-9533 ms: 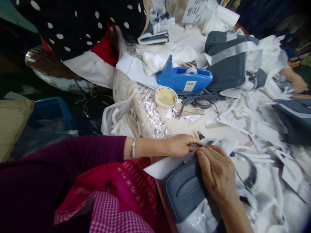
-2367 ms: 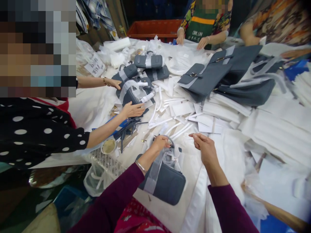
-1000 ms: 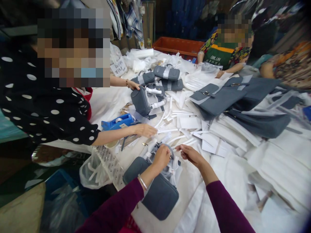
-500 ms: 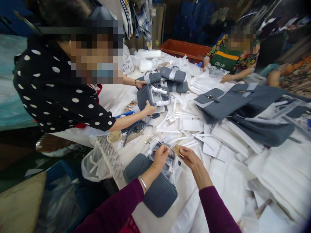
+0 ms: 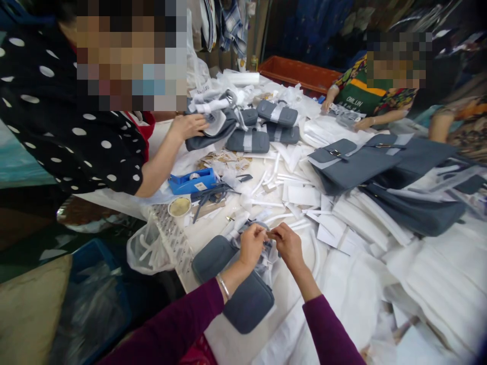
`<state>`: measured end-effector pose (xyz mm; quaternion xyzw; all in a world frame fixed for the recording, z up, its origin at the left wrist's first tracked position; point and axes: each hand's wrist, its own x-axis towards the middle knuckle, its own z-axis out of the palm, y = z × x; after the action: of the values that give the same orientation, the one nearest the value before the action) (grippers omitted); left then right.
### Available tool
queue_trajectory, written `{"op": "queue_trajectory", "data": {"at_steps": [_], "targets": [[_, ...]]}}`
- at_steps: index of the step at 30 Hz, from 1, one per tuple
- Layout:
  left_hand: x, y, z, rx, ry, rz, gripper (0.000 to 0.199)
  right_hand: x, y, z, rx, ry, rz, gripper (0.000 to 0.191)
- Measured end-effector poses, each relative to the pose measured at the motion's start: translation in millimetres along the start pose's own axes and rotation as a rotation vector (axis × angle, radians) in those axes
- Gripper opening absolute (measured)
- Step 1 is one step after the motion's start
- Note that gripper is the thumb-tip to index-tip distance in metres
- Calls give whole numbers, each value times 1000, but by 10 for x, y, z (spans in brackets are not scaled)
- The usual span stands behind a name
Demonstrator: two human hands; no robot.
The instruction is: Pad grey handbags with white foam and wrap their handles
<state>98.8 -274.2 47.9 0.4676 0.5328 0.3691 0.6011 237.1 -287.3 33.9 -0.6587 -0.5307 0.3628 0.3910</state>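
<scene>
A small dark grey bag (image 5: 249,301) lies opened out on the near edge of the table, with clear wrapping and straps (image 5: 268,263) bunched along its middle. Above it my left hand (image 5: 251,247) is closed in a pinch; whatever sits between its fingertips is too small to make out. Almost touching it, my right hand (image 5: 289,246) pinches a small brown tag (image 5: 272,235), mostly covered by the fingers. Both hands are over the upper part of the bag.
A blue tape dispenser (image 5: 193,181), a round tin (image 5: 179,206) and dark straps (image 5: 211,196) lie ahead to the left. Wrapped grey bags (image 5: 249,140) are piled beyond; larger bags (image 5: 353,159) lie right. A co-worker's hand (image 5: 188,125) handles a bag at left.
My right hand has moved left with the tag, up to my left hand's fingertips. The co-worker at left has set down a wrapped bag and now handles another, uncovering the tape dispenser.
</scene>
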Motion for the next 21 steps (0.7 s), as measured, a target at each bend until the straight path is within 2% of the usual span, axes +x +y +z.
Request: {"op": "queue_trajectory", "data": {"at_steps": [2, 5, 7, 8, 9, 11, 12, 13, 16, 19, 21], "targets": [[-96, 90, -17, 193, -41, 175, 9, -18, -13, 25, -8, -29, -30, 9], [-135, 181, -131, 683, 20, 429, 27, -45, 36, -4, 29, -61, -32, 10], [-82, 195, -233, 944, -23, 448, 20, -58, 62, -66, 68, -77, -22, 6], [-49, 192, -276, 1024, -82, 444, 16, -63, 60, -100, 87, -83, -25, 8], [-18, 186, -309, 1078, -149, 456, 17, -69, 49, -127, 105, -89, -35, 19], [24, 172, -330, 1106, -246, 514, 22, -81, 16, -148, 142, -98, -65, 43], [38, 167, -317, 1082, -267, 541, 22, -88, 5, -136, 163, -97, -72, 47], [55, 161, -292, 1035, -279, 554, 22, -94, 6, -111, 187, -88, -66, 43], [152, 110, -173, 820, -299, 511, 31, -108, 108, 1, 281, 28, 28, 13], [303, -17, -68, 709, -374, 462, 52, -122, 315, 65, 421, 192, 152, 25], [379, -120, -37, 711, -419, 441, 57, -147, 457, 48, 521, 282, 211, 33]]}}
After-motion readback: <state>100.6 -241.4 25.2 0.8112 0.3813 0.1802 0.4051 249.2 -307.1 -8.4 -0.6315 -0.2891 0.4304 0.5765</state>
